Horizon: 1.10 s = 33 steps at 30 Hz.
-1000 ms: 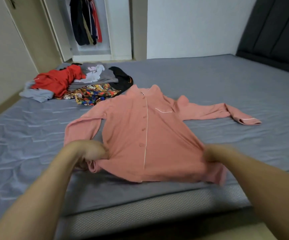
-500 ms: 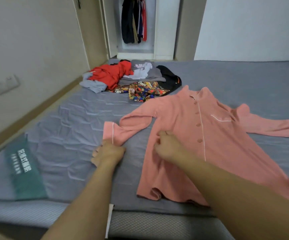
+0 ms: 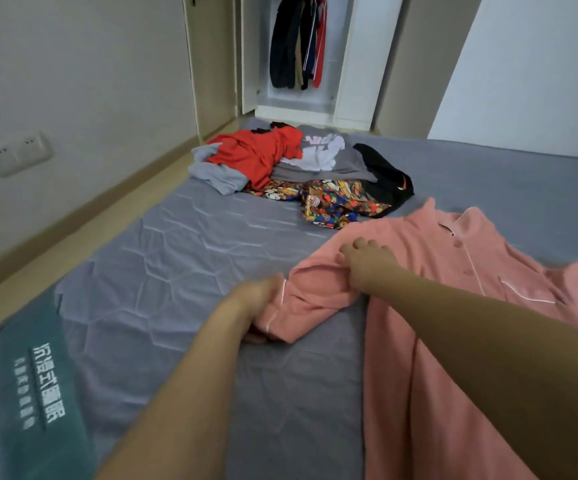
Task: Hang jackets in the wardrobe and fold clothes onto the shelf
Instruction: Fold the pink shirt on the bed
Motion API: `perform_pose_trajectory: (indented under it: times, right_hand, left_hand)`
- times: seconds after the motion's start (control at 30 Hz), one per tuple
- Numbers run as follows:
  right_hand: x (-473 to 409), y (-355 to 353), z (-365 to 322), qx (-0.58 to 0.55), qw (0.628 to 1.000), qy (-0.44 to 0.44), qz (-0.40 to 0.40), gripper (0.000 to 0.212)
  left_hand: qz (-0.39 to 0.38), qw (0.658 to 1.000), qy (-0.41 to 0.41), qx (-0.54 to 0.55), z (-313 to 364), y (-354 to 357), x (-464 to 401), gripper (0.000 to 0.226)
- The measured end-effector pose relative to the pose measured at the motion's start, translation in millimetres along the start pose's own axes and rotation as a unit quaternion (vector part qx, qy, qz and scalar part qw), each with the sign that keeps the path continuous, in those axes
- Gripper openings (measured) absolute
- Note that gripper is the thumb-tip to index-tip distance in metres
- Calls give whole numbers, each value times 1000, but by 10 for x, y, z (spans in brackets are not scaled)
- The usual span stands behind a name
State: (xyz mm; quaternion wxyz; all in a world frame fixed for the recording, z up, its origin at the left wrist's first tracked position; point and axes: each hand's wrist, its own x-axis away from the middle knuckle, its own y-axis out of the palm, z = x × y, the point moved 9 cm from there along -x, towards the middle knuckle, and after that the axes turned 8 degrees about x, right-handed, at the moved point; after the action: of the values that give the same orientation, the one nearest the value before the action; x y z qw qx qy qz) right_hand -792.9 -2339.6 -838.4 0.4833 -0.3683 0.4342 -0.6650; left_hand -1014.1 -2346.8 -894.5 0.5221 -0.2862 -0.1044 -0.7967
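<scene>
The pink button-front pyjama shirt with white piping (image 3: 429,271) lies flat on the grey quilted mattress (image 3: 176,258); my left hand (image 3: 258,299) pinches its cuff, and my right hand (image 3: 367,263) grips the upper sleeve. I should lay this sleeve straight across the chest, with the seam flat and without wrinkles.

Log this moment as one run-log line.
stage: folding pink shirt | left hand: grips sleeve cuff | right hand: holds sleeve | surface: bed
</scene>
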Motion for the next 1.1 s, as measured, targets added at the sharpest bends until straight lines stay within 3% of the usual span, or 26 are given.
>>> perform_pose_trajectory:
  times: [0.1, 0.13, 0.2, 0.23, 0.27, 0.3, 0.33, 0.37, 0.4, 0.47, 0.53, 0.57, 0.63, 0.7, 0.8, 0.9, 1.0, 1.07, 1.1]
  right_hand:
    - [-207, 73, -118, 118, 992, -43, 10, 41]
    - [-263, 61, -109, 119, 992, -36, 15, 37]
    - [-365, -157, 63, -26, 995, 43, 85, 25]
    - [-375, -297, 220, -131, 976, 100, 143, 20]
    - [-341, -430, 387, -229, 940, 154, 203, 18]
    - [-288, -524, 512, -296, 900, 191, 256, 18]
    - [-241, -585, 557, -317, 880, 200, 292, 18]
    - [-217, -609, 529, -294, 887, 185, 304, 19]
    - [-223, -578, 420, -254, 913, 146, 284, 19]
    - [-248, -276, 14, -135, 978, 21, 155, 20]
    - [-113, 111, -262, -90, 993, -64, 49, 27]
    - [-16, 205, -272, -123, 989, -67, 51, 31]
    - [215, 257, -144, -214, 971, -41, 99, 34]
    - [465, 326, 127, -251, 958, -2, 140, 35]
    - [930, 590, 834, -208, 960, 138, 131, 40]
    - [1633, 986, 1661, -186, 923, 328, 84, 45]
    - [2449, 1422, 2334, -222, 849, 480, 18, 63]
    - [2847, 1681, 2602, -249, 810, 529, -51, 78]
    - [2937, 1759, 2697, -250, 812, 523, -76, 81]
  left_hand:
    - [-97, 979, 9, -179, -42, 129, -25, 6]
    - [-91, 975, 49, -196, 93, 85, -36, 9]
    - [6, 960, 180, -215, 594, -253, -19, 9]
    - [108, 912, 286, -272, 949, -519, 89, 5]
    - [235, 807, 404, -361, 1322, -750, 340, 4]
    - [340, 662, 506, -436, 1549, -861, 645, 11]
    - [404, 538, 554, -490, 1605, -913, 850, 17]
    - [418, 467, 541, -560, 1578, -949, 852, 25]
    - [396, 435, 469, -659, 1476, -998, 671, 36]
    - [336, 459, 231, -789, 1013, -1231, 179, 52]
    - [302, 574, 79, -757, 402, -1256, 8, 53]
    - [293, 643, 62, -705, 125, -1137, -2, 53]
    - [307, 754, 114, -569, -181, -795, 87, 50]
    - [342, 826, 191, -405, -231, -570, 196, 43]
    - [302, 920, 202, -150, -173, -210, 368, 28]
    - [143, 977, 158, -11, -109, 558, 465, 31]
    - [1, 995, 79, 68, -189, 1257, 630, 31]
    - [-63, 996, 39, 43, -274, 1655, 773, 22]
    - [-63, 997, 32, 7, -321, 1782, 806, 25]
